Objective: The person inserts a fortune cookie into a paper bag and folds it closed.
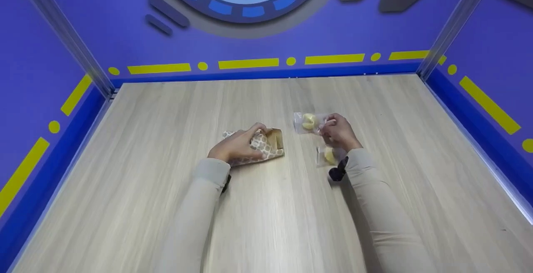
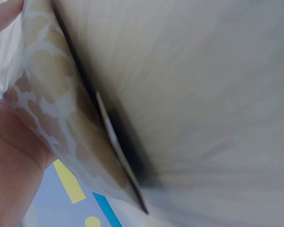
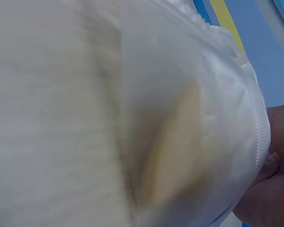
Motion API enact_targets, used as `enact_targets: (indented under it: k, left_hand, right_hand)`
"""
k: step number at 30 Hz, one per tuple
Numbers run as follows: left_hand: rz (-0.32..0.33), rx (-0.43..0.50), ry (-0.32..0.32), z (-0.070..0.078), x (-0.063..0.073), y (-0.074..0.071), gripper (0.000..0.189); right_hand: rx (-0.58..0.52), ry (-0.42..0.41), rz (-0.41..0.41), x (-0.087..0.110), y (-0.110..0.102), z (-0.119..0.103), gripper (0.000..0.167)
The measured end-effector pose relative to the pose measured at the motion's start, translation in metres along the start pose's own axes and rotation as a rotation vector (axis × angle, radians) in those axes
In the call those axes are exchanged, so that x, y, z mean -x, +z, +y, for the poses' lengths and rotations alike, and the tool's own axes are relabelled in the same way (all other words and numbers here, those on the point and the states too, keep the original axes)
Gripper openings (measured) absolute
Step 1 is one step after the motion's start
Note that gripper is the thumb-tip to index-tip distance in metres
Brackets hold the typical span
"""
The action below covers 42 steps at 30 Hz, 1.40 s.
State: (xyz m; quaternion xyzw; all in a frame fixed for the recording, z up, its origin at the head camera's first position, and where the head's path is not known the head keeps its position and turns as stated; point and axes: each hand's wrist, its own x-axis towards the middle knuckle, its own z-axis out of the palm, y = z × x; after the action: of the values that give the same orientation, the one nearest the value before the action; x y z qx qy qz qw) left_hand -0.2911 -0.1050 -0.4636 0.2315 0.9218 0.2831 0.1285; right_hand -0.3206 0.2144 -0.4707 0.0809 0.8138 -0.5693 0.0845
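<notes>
My left hand [image 1: 238, 147] grips a white paper bag with a tan blotched pattern [image 1: 270, 153], which lies on its side with its brown opening to the right. In the left wrist view the bag [image 2: 61, 94] passes close to the camera. My right hand [image 1: 342, 135] pinches the right end of a clear packet [image 1: 300, 124] holding a folded yellow cookie [image 1: 309, 121], like a fortune cookie. A second clear packet with a similar cookie [image 1: 329, 155] lies below that hand, partly behind the wrist. In the right wrist view a packet [image 3: 227, 123] appears blurred and close.
A pale wood-grain table [image 1: 266, 214] spreads under both hands. Blue panels with yellow marks [image 1: 249, 63] border it at the back and both sides. Metal posts [image 1: 454, 23] stand at the back corners. A black wrist device [image 1: 337, 173] hangs by the right sleeve.
</notes>
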Motion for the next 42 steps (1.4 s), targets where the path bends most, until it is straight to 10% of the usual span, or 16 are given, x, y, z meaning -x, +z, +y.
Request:
enact_targets:
  k: [42]
  left_hand:
    - [-0.004,-0.013,-0.03,0.001,0.0,-0.001,0.07]
  right_hand:
    - [-0.022,-0.063,0.001,0.009,0.004,-0.014,0.03]
